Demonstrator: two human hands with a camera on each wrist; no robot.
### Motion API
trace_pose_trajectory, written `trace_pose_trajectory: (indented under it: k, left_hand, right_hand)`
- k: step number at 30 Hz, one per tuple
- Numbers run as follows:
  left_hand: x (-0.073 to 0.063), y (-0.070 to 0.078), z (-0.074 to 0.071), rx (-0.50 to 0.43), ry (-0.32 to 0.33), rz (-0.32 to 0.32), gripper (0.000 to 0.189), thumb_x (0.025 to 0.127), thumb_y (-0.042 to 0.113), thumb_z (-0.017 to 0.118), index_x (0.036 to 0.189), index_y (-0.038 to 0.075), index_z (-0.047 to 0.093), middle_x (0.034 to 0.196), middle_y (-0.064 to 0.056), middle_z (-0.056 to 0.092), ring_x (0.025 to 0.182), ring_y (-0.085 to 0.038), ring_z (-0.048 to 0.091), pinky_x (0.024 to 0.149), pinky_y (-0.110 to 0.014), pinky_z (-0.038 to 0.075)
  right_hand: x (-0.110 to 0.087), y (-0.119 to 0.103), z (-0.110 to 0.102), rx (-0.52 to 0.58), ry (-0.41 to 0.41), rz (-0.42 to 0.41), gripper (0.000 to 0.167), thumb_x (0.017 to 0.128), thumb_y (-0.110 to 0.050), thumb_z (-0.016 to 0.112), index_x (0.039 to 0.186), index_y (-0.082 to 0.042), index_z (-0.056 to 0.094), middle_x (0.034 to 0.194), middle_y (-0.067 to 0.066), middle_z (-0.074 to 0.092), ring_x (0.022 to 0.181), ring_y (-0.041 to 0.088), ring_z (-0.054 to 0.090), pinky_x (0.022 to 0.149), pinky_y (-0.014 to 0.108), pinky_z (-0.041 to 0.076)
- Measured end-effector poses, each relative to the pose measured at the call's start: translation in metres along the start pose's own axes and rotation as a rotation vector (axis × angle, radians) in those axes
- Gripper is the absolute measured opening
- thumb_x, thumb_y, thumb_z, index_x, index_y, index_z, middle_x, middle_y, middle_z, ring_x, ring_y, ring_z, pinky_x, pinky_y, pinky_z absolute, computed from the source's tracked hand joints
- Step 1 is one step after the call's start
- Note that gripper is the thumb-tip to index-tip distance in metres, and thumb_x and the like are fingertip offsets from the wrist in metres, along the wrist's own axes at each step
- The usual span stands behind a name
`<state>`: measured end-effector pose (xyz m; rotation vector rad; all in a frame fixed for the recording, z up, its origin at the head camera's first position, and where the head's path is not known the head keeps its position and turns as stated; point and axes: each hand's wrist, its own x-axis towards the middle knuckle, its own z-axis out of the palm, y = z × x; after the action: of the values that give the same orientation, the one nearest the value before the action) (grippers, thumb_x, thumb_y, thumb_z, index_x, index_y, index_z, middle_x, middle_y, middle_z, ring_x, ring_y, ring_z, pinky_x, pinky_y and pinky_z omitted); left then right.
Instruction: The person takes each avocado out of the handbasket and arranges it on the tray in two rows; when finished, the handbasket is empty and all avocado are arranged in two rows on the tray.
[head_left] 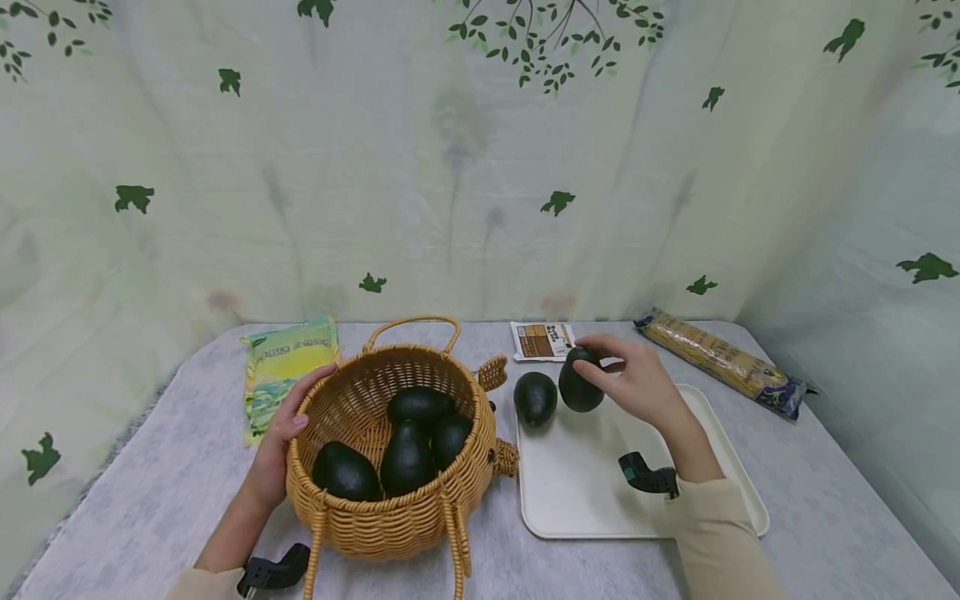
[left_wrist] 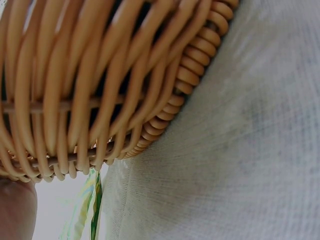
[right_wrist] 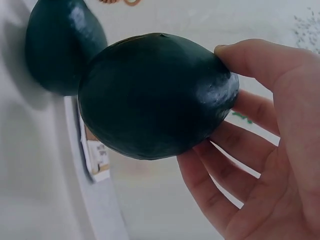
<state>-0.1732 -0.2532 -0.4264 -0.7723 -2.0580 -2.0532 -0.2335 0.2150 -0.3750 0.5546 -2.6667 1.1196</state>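
Observation:
My right hand (head_left: 633, 379) pinches a dark green avocado (head_left: 581, 381) between thumb and fingertips, over the far edge of a white tray (head_left: 600, 529). In the right wrist view the thumb and fingers press on one end of this avocado (right_wrist: 155, 97). A second avocado (head_left: 536, 399) lies to its left on the tray's far left corner. A wicker basket (head_left: 382, 533) contains several avocados (head_left: 408, 458). Straight fingers of my left hand (head_left: 281, 442) rest along its left rim, with the thumb against the side; the left wrist view shows mostly woven wall (left_wrist: 95, 75).
A yellow-green packet (head_left: 288, 367) lies behind the left hand. Behind the tray is a small brown-and-white packet (head_left: 543, 341). A long noodle packet (head_left: 723, 362) lies at the back right. The basket has an upright rear handle (head_left: 412, 320); leaf-patterned cloth encloses the table.

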Motion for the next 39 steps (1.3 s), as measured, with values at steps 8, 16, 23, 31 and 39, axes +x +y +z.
trace_pose_trajectory:
  k: [8, 16, 23, 31, 39]
  left_hand:
    - [0.0, 0.0, 0.0, 0.008, 0.006, -0.01, 0.06, 0.103, 0.018, 0.022, 0.162, 0.006, 0.027, 0.155, -0.004, 0.039, 0.139, -0.018, 0.045, 0.103, -0.024, 0.046]
    - [0.0, 0.0, 0.0, 0.016, 0.01, -0.01, 0.06, 0.103, 0.018, 0.023, 0.162, 0.006, 0.027, 0.155, -0.003, 0.039, 0.139, -0.018, 0.044, 0.103, -0.024, 0.046]
    - [0.0, 0.001, 0.001, 0.014, 0.011, -0.009, 0.06, 0.103, 0.018, 0.023, 0.162, 0.006, 0.028, 0.154, -0.002, 0.04, 0.139, -0.019, 0.043, 0.103, -0.024, 0.045]
    - [0.001, 0.002, 0.001, 0.019, 0.0, -0.017, 0.06, 0.103, 0.018, 0.022, 0.162, 0.008, 0.028, 0.155, -0.001, 0.039, 0.14, -0.018, 0.042, 0.104, -0.024, 0.044]
    - [0.001, 0.003, 0.001, 0.008, -0.007, -0.01, 0.06, 0.103, 0.017, 0.023, 0.162, 0.011, 0.03, 0.155, -0.002, 0.039, 0.14, -0.016, 0.043, 0.104, -0.024, 0.044]
  right_hand:
    - [0.0, 0.016, 0.004, 0.01, -0.048, 0.05, 0.044, 0.098, -0.031, 0.071, 0.136, -0.009, 0.067, 0.131, 0.014, 0.069, 0.114, 0.033, 0.067, 0.089, 0.045, 0.058]
    - [0.0, 0.024, 0.01, 0.0, -0.082, 0.07, 0.042, 0.098, -0.032, 0.071, 0.133, -0.009, 0.068, 0.126, 0.012, 0.071, 0.114, 0.032, 0.067, 0.089, 0.045, 0.058]
    - [-0.001, 0.032, 0.015, -0.022, -0.11, 0.086, 0.043, 0.098, -0.035, 0.07, 0.133, -0.009, 0.068, 0.124, 0.011, 0.072, 0.114, 0.031, 0.067, 0.09, 0.046, 0.057]
    - [-0.001, 0.034, 0.016, -0.049, -0.154, 0.103, 0.048, 0.101, -0.037, 0.064, 0.139, -0.008, 0.062, 0.131, 0.015, 0.069, 0.116, 0.038, 0.067, 0.094, 0.055, 0.054]
    - [-0.001, 0.038, 0.017, -0.012, -0.171, 0.082, 0.053, 0.103, -0.034, 0.063, 0.148, -0.007, 0.053, 0.143, 0.018, 0.06, 0.123, 0.041, 0.063, 0.098, 0.057, 0.051]
